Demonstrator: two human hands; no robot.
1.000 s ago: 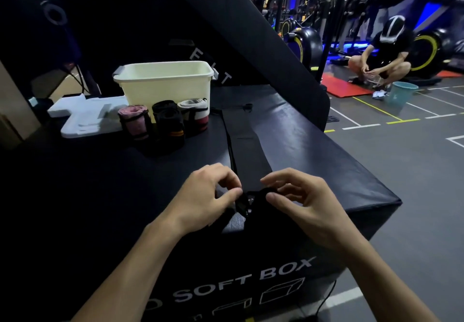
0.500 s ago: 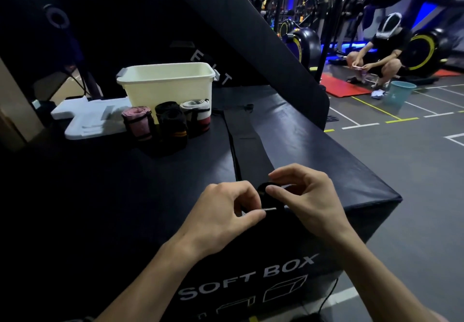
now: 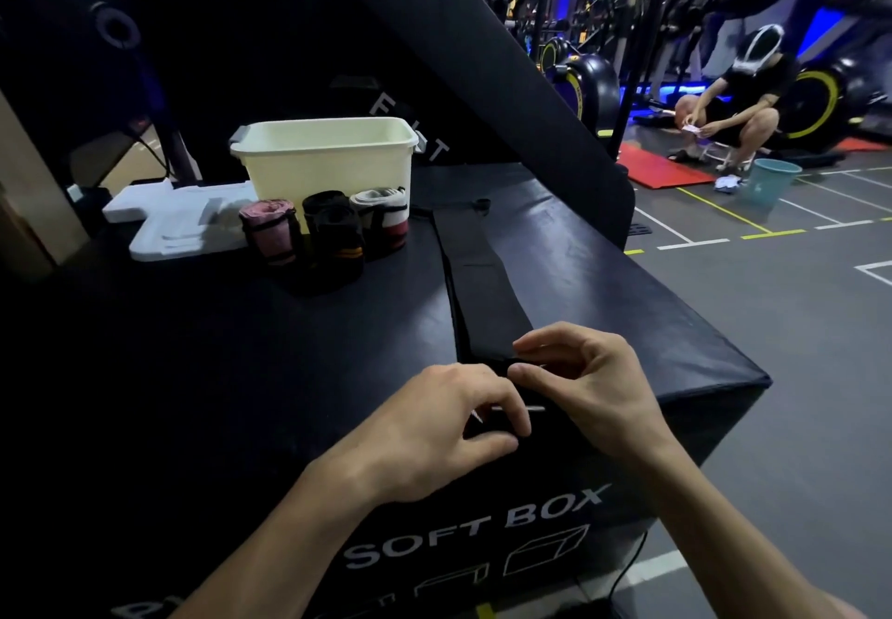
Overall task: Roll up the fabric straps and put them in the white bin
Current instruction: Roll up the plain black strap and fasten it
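At the near edge of the box: I saw both hands working the near end of a black strap that lay flat along the soft box, stretching away toward the bin.
Left hand: fingers curled, pinching the started roll at the strap's near end.
Right hand: thumb and forefinger pinched the same roll from the other side.
Roll so far: small; I judged only the first turns were made, most of the strap's length was unrolled.
Done: three rolled straps, pink, black and grey-white, stood just in front of the white bin, outside it.
Bin contents: I could not tell; its inside was hidden.
Left, in my judgement: finish this roll, then lift all four rolls into the bin.
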